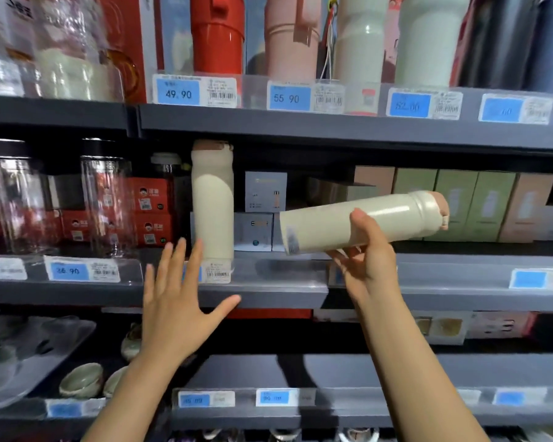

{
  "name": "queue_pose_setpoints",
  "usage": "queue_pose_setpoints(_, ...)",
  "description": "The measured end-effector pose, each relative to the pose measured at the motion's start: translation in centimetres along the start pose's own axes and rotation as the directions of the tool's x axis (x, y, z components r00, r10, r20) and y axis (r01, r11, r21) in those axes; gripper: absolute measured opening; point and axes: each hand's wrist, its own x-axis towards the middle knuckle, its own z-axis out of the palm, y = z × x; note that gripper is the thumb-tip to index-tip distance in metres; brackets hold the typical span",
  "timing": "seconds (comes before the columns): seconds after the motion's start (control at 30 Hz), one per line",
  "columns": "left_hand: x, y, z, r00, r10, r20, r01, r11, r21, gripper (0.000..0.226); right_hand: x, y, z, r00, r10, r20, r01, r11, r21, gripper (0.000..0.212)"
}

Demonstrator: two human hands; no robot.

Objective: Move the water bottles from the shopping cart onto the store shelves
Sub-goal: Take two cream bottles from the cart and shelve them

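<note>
One tall cream water bottle (pixel 212 205) already stands at the middle shelf's (pixel 281 293) front edge. My right hand (pixel 366 260) grips a second cream bottle (pixel 361 223) sideways above that shelf; my left hand (pixel 176 301) is spread, empty. Cart unseen, so the remainder is unknown.

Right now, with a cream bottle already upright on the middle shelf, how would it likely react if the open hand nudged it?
The standing cream bottle is tall and narrow, so a push near its top would probably tip it. Its smooth round body would likely roll once down. The left hand hovers open beside its base, where a nudge should slide it instead.
</note>
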Motion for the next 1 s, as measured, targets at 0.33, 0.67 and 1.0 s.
queue_pose_setpoints(0.33, 0.3, -1.1, 1.5, 1.0, 0.002, -0.007, -0.002, 0.996, 0.086, 0.101, 3.8, 1.8, 3.1, 1.0, 0.018, -0.014, -0.021, 0.955, -0.295, 0.06)
queue_pose_setpoints(0.67, 0.3, -1.1, 1.7, 1.0, -0.007, 0.006, 0.007, 0.995, 0.096, 0.097, 4.8, 2.9, 4.3, 0.985, -0.003, 0.172, 0.114, 0.764, -0.635, 0.05)
queue_pose_setpoints(1.0, 0.5, -1.1, 1.7, 1.0, 0.005, -0.006, -0.005, 0.995, 0.103, 0.094, 5.5, 4.8, 4.9, 0.949, -0.083, 0.304, 0.306, 0.48, -0.822, 0.059)
